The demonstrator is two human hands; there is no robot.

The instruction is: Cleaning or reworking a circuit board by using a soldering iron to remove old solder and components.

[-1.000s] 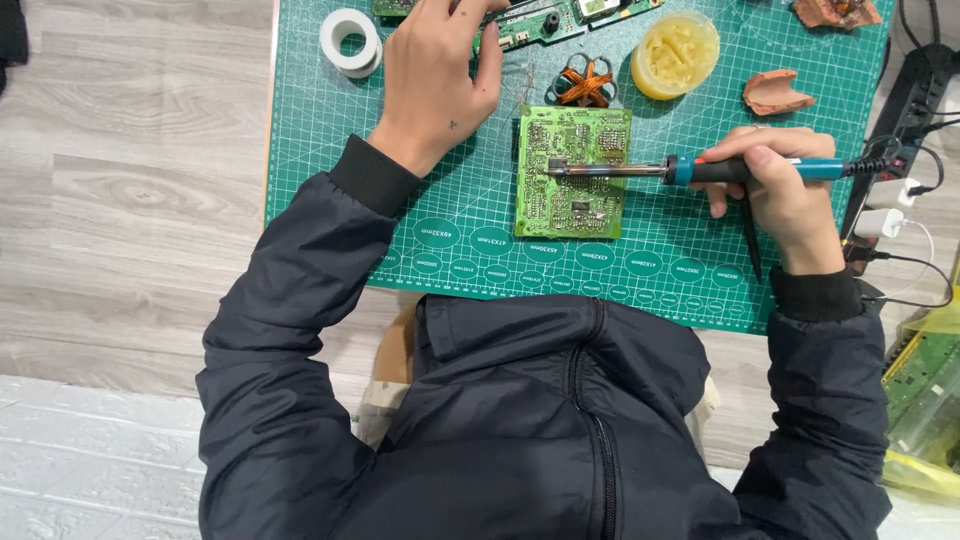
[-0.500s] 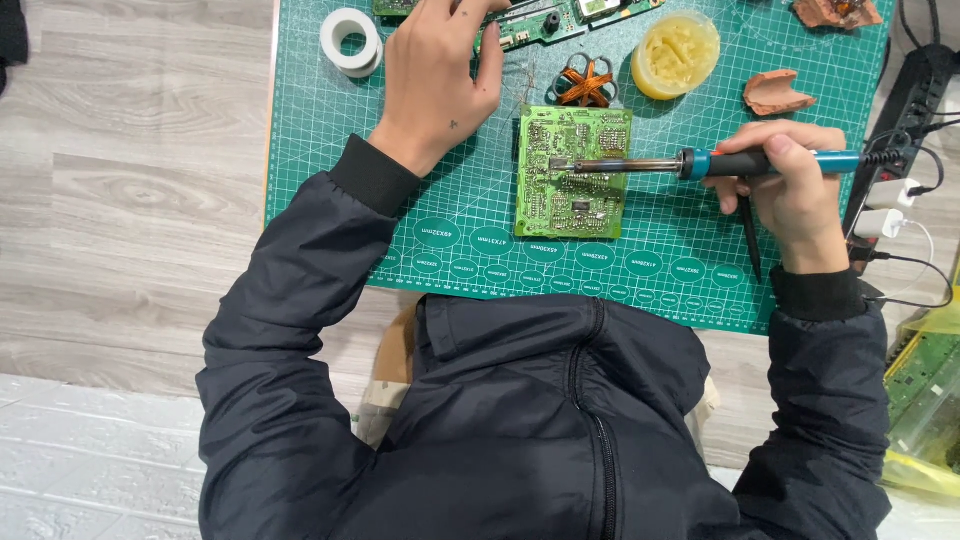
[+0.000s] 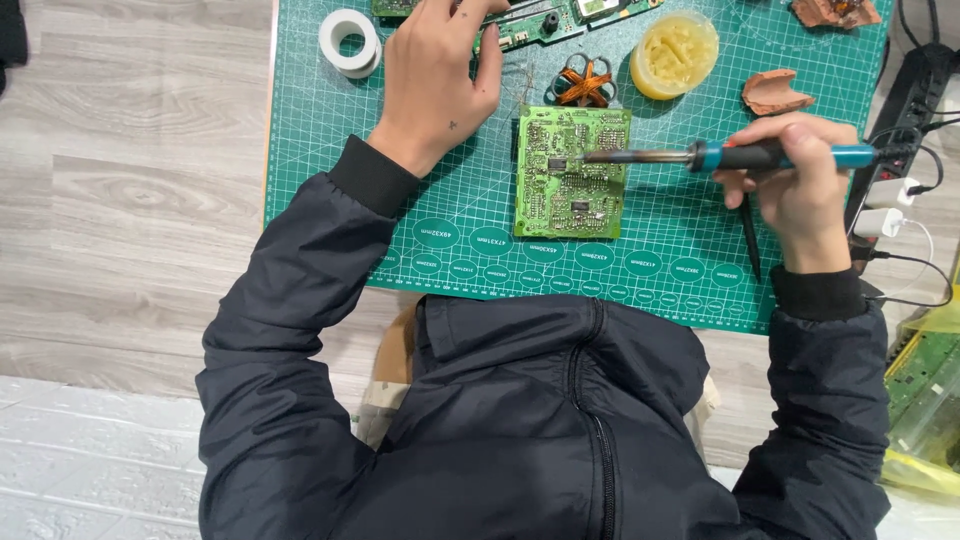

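Circuit board (image 3: 572,172) lies on green cutting mat (image 3: 330,170) over grey wood-grain surface (image 3: 130,200).

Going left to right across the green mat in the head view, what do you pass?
White tape roll → left hand → green circuit board → yellow tub → right hand holding the soldering iron → black power strip.

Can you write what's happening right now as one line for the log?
right hand: holds soldering iron | iron tip: on green circuit board | left hand: reaching by the boards at mat's far edge | board: flat on cutting mat
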